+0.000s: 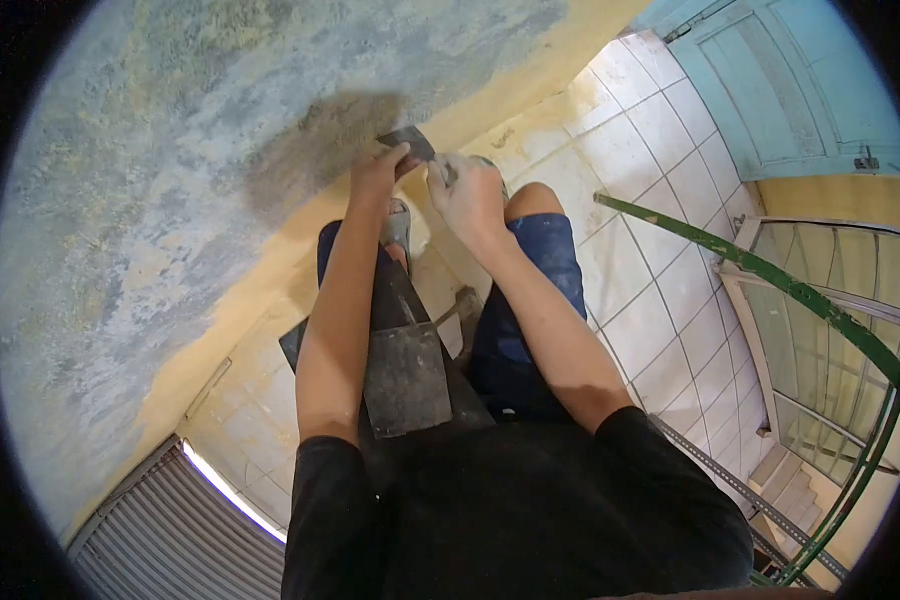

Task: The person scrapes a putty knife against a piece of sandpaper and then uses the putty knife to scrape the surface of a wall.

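Observation:
My left hand and my right hand are both up at the wall, closed on a small dark scraper blade. The blade's edge rests against the wall beside a dark, damp-looking patch. The right hand grips the tool's handle end, mostly hidden in the fist. Below my arms a dark rectangular board lies across my lap, over blue paint-stained shorts.
The wall is mottled grey-blue with a yellow lower band. White floor tiles lie far below. A green metal railing curves at the right, beside a turquoise door and glazed panels. A grey roller shutter is at bottom left.

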`<state>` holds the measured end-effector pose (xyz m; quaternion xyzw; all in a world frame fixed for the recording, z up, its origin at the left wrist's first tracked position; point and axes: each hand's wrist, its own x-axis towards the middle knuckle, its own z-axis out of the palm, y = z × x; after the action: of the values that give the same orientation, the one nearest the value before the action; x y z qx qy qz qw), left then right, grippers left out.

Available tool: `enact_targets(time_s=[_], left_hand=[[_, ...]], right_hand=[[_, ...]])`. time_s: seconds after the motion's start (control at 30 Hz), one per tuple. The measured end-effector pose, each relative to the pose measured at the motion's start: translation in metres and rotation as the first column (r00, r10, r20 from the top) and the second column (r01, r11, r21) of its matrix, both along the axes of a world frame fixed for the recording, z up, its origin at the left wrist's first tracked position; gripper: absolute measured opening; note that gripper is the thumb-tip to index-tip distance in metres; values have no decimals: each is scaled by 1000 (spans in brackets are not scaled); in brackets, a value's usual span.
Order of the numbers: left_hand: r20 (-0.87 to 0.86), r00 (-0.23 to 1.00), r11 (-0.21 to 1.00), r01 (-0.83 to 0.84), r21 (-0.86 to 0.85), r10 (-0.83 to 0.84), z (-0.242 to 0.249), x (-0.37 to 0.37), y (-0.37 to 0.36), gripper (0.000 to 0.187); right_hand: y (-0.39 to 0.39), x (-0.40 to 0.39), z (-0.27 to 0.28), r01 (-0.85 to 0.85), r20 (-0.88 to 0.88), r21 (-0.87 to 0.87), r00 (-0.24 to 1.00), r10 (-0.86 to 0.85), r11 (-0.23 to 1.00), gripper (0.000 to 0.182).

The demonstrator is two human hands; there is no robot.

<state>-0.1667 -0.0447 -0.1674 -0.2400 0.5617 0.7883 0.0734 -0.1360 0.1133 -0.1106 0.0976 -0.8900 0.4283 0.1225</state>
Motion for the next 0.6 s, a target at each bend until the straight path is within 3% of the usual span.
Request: enact_targets(time_s=[0.1, 0.2, 0.27, 0.43, 0.5, 0.6], left_hand=[[129, 990, 998, -61, -10, 62, -5, -8, 6, 14], [59, 998, 996, -26, -89, 32, 3, -6, 8, 13], [-44, 988, 989, -151, -5, 151, 24, 3, 14, 18], [-12, 995, 994, -99, -37, 98, -2, -5, 3, 16], [4, 997, 992, -82, -92, 83, 9, 0, 7, 15], [43, 993, 993, -113, -14, 114, 22, -1, 6, 12]], right_hand=[[0, -9, -8, -42, 105, 100, 994, 32, 994, 17], [2, -4, -12, -19, -42, 50, 999, 22, 999, 17], [-5, -6, -16, 3, -65, 0, 998, -3, 1000, 16], [6, -10, -14, -17, 45, -17, 999, 18, 1000, 14], [4, -7, -21, -44, -109, -40, 993, 40, 998, 12], [-5, -2, -20, -14, -118, -44, 993, 8, 999, 12]])
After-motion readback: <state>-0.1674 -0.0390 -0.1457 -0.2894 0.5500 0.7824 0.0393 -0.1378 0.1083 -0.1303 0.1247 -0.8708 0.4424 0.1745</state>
